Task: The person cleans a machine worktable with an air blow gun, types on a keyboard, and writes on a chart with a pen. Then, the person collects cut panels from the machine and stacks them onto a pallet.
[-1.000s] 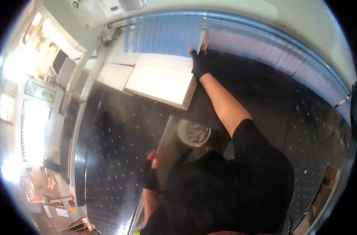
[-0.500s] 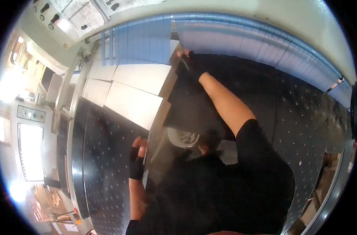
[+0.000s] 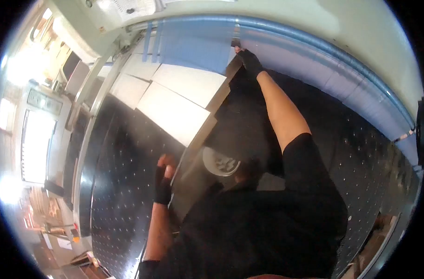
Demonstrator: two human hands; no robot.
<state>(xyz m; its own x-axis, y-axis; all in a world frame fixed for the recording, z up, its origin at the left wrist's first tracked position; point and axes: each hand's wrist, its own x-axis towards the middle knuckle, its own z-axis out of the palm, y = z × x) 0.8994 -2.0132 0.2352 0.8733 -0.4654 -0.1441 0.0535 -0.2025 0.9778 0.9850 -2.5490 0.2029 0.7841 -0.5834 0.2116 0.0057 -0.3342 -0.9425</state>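
My left hand [image 3: 164, 179], in a black fingerless glove, is closed on the edge of a clear panel [image 3: 186, 174]. Through the panel a round white container [image 3: 221, 161] shows, blurred by reflections. My right hand [image 3: 249, 59], also gloved, reaches to the far end of the white boards [image 3: 174, 114], at the hanging blue strips [image 3: 193, 44]. Its fingertips are near the boards' side edge, and what they touch is partly hidden. The boards lie in staggered rows, their right sides slanting toward the panel.
A black table [image 3: 123, 172] dotted with small studs extends on both sides. Blue strips hang from a curved bar [image 3: 314, 44] along the back. At the left stand a metal rail [image 3: 84, 130] and a control screen [image 3: 36, 146].
The boards have turned so their right sides slant. My right hand has moved to their far end beside the strips. My left hand has shifted with the panel edge. The camera view has swung.
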